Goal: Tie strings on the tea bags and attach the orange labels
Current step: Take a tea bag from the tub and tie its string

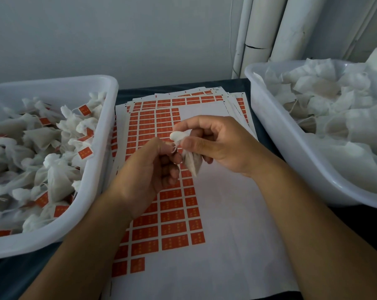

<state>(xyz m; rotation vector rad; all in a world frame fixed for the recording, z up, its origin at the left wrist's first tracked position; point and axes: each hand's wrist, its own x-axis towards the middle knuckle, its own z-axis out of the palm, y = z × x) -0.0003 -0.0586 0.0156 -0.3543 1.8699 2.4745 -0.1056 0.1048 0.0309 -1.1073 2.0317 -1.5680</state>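
While pinching the gathered neck of a small white gauze tea bag (190, 162) at frame centre, right hand (213, 144) clamped on it; left hand (153, 167) nipping the thin white string (174, 147) at the knot. Probably light, soft, tearable: best held at the neck. Labelled bags heaped in white plastic tub (101, 135) left; unlabelled ones in matching tub (270, 118) upper right. Orange label sheets (172, 226) beneath.

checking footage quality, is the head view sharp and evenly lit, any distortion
Head view: dim, flat light with no glare; wide-angle lens bows the left tub and right tub; the tea bag and string at the fingers look soft, the label sheet's print unreadable.
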